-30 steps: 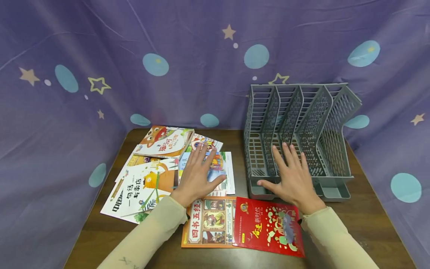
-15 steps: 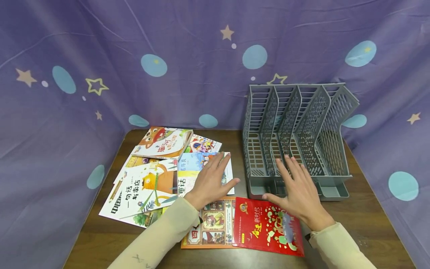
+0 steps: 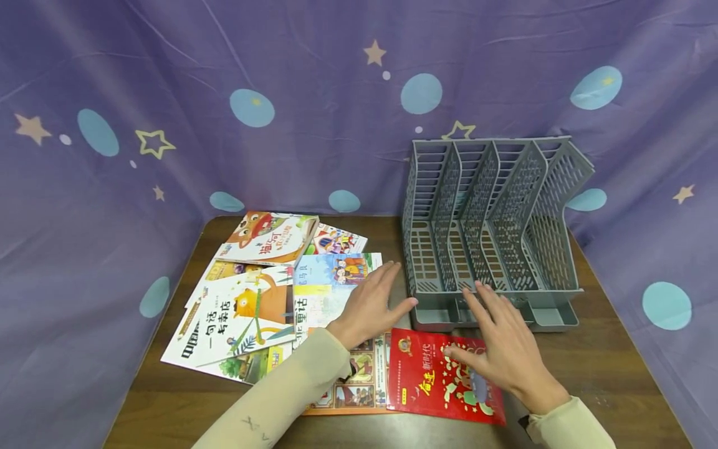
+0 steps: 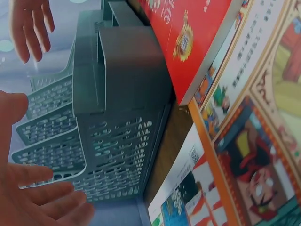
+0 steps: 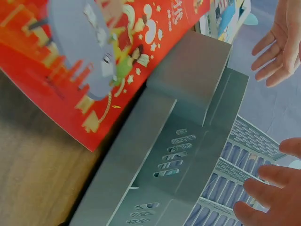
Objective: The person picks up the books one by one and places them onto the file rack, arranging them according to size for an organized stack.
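Note:
My left hand, fingers straight and thumb spread, hovers over the right side of a book with a blue and yellow cover. My right hand is held with fingers extended above a red book, just in front of a grey file organizer. Neither hand holds anything. The red book overlaps an orange-bordered comic-style book, partly hidden under my left forearm. In the left wrist view, the red book lies close to the organizer's front.
A loose pile of picture books lies at the left, with a white book showing an orange cat and a fox-faced book on top. The organizer has upright slots and small front trays. A purple star-patterned curtain hangs behind the wooden table.
Both hands have drawn back toward the person and to the right, uncovering more of the blue and yellow book and the organizer's slots. The books and organizer stay in place.

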Action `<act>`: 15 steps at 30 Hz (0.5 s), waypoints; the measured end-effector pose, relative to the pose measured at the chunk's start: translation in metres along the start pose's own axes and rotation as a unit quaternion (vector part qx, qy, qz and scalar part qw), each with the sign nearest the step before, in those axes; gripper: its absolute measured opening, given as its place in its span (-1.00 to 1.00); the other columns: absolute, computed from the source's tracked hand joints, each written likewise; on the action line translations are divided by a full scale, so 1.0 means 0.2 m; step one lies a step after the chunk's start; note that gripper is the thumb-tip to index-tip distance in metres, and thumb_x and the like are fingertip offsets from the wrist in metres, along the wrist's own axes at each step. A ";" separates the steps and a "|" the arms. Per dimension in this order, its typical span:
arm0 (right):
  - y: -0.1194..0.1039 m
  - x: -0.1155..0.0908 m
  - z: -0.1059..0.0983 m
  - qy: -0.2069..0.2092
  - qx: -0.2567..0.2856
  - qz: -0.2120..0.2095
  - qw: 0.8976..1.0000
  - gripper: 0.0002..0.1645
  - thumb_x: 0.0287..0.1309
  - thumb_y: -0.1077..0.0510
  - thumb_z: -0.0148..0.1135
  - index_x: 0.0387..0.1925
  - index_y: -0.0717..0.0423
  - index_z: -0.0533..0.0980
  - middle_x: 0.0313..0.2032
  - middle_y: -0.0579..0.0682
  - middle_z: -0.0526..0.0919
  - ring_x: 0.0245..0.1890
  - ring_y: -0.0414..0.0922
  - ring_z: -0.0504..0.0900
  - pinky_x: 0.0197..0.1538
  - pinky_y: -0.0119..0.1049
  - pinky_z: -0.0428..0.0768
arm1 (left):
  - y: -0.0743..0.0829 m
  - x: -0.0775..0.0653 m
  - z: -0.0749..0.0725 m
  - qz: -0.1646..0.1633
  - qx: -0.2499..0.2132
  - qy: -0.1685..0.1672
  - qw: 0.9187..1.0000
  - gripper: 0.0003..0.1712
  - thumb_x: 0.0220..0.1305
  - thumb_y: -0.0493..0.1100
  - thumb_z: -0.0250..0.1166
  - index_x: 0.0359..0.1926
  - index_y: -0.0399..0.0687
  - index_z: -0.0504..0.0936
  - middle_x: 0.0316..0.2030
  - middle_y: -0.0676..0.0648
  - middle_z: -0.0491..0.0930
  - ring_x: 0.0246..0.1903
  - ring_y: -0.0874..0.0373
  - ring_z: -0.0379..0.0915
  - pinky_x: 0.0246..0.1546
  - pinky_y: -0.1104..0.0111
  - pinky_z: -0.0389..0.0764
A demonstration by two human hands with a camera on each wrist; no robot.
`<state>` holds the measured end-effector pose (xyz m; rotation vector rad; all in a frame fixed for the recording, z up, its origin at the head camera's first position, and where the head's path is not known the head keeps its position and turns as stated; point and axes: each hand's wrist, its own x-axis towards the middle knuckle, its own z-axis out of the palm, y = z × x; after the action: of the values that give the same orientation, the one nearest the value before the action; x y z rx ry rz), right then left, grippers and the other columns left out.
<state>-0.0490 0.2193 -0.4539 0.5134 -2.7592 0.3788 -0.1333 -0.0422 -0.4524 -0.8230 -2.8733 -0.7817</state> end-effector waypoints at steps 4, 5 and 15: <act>-0.01 -0.04 0.01 -0.006 0.005 0.006 1.000 0.28 -0.24 -0.57 0.27 0.43 -0.01 0.15 0.40 0.16 0.16 0.30 0.26 0.23 0.23 0.27 0.24 | 0.02 -0.02 0.03 0.007 0.002 -0.010 1.000 -0.10 0.27 0.37 0.05 0.41 -0.12 0.18 0.37 -0.15 0.21 0.32 -0.03 0.18 0.25 0.10 0.34; -0.01 -0.05 0.01 -0.006 0.005 0.007 1.000 0.28 -0.25 -0.57 0.27 0.43 0.00 0.17 0.40 0.16 0.17 0.30 0.26 0.23 0.23 0.26 0.25 | 0.02 -0.02 0.04 0.010 0.008 -0.013 1.000 -0.11 0.27 0.36 0.06 0.40 -0.13 0.21 0.36 -0.15 0.22 0.31 -0.02 0.19 0.25 0.11 0.33; -0.01 -0.13 0.05 -0.029 0.005 0.028 0.999 0.28 -0.26 -0.56 0.29 0.43 -0.02 0.16 0.37 0.19 0.21 0.30 0.24 0.23 0.32 0.17 0.18 | 0.08 -0.14 0.07 0.054 0.054 -0.049 0.996 -0.39 0.20 0.29 0.22 0.02 -0.08 0.55 -0.16 0.04 0.49 -0.19 0.20 0.39 -0.10 0.33 0.53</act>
<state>-0.0276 0.2218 -0.4704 0.4561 -2.8338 0.3986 -0.0998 -0.0363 -0.4624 -1.0209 -2.8952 -0.5841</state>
